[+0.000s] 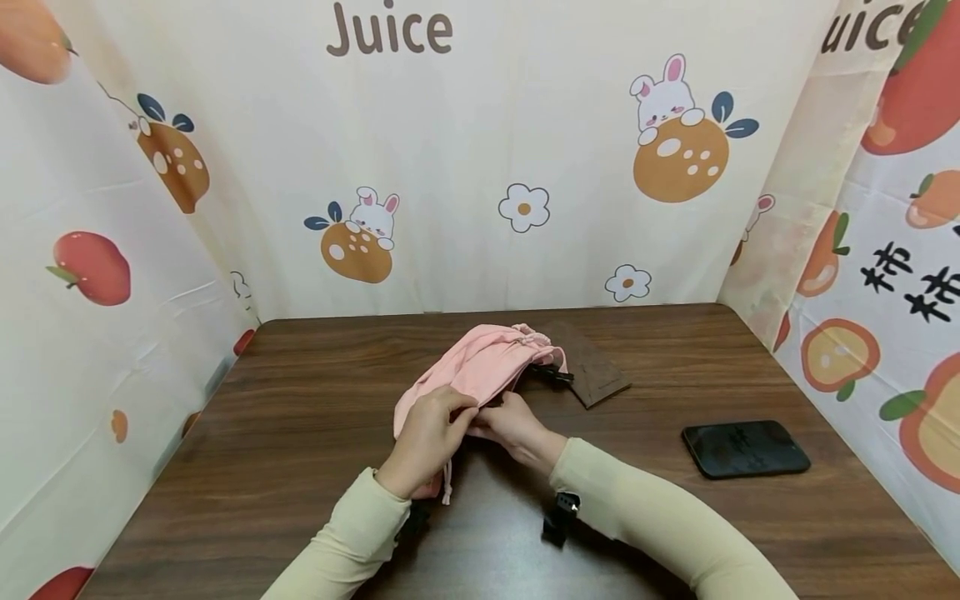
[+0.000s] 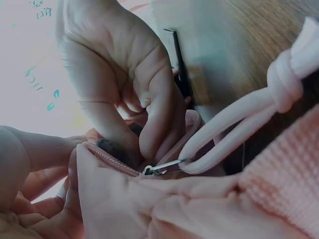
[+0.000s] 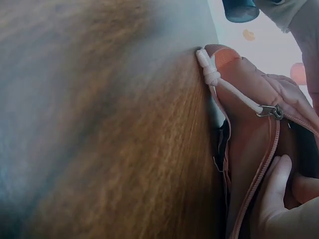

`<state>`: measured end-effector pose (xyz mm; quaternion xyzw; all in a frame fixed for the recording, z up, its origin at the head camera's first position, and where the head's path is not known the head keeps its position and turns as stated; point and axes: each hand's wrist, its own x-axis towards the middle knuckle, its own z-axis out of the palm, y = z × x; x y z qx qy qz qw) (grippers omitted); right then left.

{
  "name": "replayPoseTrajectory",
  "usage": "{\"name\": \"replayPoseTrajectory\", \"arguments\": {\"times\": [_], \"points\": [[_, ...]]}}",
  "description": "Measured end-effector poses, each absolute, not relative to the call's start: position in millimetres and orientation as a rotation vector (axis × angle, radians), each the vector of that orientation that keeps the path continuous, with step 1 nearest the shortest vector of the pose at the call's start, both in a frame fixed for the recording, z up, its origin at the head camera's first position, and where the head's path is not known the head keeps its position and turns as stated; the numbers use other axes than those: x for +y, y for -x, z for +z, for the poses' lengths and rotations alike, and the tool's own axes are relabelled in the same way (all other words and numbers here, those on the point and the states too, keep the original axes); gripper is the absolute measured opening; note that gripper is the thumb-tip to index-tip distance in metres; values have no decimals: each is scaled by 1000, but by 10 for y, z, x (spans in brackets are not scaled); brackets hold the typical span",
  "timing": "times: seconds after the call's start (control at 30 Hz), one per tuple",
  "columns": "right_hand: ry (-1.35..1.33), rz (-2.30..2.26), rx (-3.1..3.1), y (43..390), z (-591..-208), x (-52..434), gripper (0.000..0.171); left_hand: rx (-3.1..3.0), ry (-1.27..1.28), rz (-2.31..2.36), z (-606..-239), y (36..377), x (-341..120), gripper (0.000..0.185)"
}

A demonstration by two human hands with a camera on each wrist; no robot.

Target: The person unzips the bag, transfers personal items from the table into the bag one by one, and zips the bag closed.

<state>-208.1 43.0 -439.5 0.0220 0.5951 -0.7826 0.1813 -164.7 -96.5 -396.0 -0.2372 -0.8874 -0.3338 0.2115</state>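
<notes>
A pink zippered bag [image 1: 480, 367] lies on the table under both hands. My left hand [image 1: 431, 433] pinches the bag's fabric beside the zip opening. Its fingers [image 2: 45, 199] show at the lower left in the left wrist view. The right hand [image 1: 517, 427] reaches into the unzipped opening, with its fingertips hidden inside. Beside those fingers, a dark grey thing [image 2: 107, 148] shows within the opening, its kind unclear. A metal zip pull [image 3: 271, 111] with a knotted pale cord [image 3: 234, 92] hangs at the opening's edge.
Behind the bag lies a flat dark brown piece [image 1: 596, 375], partly covered by it. A black strap end [image 1: 552, 374] sticks out at the bag's right. To the right, a black smartphone [image 1: 746, 448] lies on the wooden table [image 1: 300, 400]. Printed curtains [image 1: 450, 150] surround the back and sides.
</notes>
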Motion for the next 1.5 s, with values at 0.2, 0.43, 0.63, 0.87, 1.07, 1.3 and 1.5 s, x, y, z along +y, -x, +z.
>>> {"name": "replayPoseTrajectory", "arguments": {"times": [0.2,0.43,0.63,0.87,1.07,1.3,1.5], "points": [[-58,-2170,1704,2085,-4411,447,36,-2510,672,-912,-3981,1675,-988,5],[-10,-2070,1745,2080,-4408,538,30,-2524,668,-978,-3973,1641,-1131,12],[2,-2065,1723,2090,-4384,578,26,-2492,611,-952,-3922,1558,-1295,12],[20,-2064,1722,2109,-4380,586,20,-2491,588,-832,-3969,1446,-1387,12],[50,-2050,1721,2108,-4379,586,21,-2439,639,-627,-4076,1408,-1427,24],[48,-1994,1749,2090,-4363,600,21,-2444,678,-567,-4142,1392,-1462,30],[61,-1930,1778,2111,-4375,612,15,-2493,666,-613,-4143,1381,-1466,15]]}}
